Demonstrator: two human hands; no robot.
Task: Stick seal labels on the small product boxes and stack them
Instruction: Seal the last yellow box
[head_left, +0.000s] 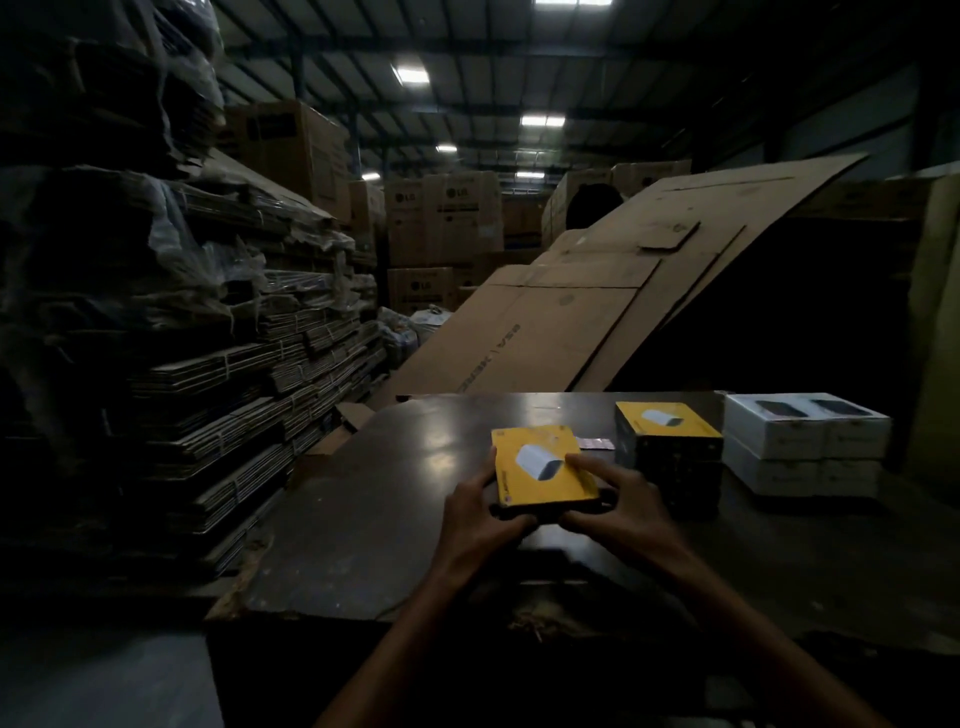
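A small box with a yellow top and black sides (540, 467) is held just above the dark table (395, 509), tilted toward me. My left hand (480, 512) grips its left near corner, thumb along the left edge. My right hand (618, 501) grips its right near side, with the forefinger lying on the yellow top. To the right stands a stack of the same yellow-topped boxes (667, 447). A small strip, perhaps of labels (596, 442), lies flat on the table behind the held box.
White product boxes (802, 441) are stacked two high at the table's right end. Tall piles of flattened cartons (249, 364) rise on the left. A large cardboard sheet (597, 312) leans behind the table. The table's near edge (363, 616) is chipped.
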